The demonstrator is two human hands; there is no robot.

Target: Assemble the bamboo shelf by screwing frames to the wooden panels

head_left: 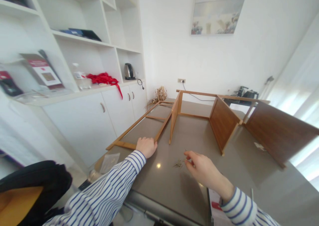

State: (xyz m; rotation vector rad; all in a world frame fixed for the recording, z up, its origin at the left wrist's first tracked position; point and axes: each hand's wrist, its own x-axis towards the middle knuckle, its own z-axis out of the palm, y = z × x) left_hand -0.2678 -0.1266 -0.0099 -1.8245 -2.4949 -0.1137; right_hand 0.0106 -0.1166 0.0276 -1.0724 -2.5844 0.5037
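My left hand (146, 147) is closed around the near corner of a flat wooden ladder-like frame (159, 133) lying on the grey-brown table (159, 186). Just right of a small pile of screws (178, 164), my right hand (203, 166) hovers with its thumb and fingers drawn together. A tiny metallic speck shows at its fingertips, too small to name. Beyond the hands, a second wooden frame (196, 93) carries upright wooden panels (224, 123), with another brown panel (281, 129) at the right.
A clear plastic bag (109, 162) lies at the table's left edge. A paper with red print (216, 206) is under my right forearm. White shelves (82, 46) hold a kettle (129, 71) and red cloth (104, 79). A black bag (50, 176) stands at lower left.
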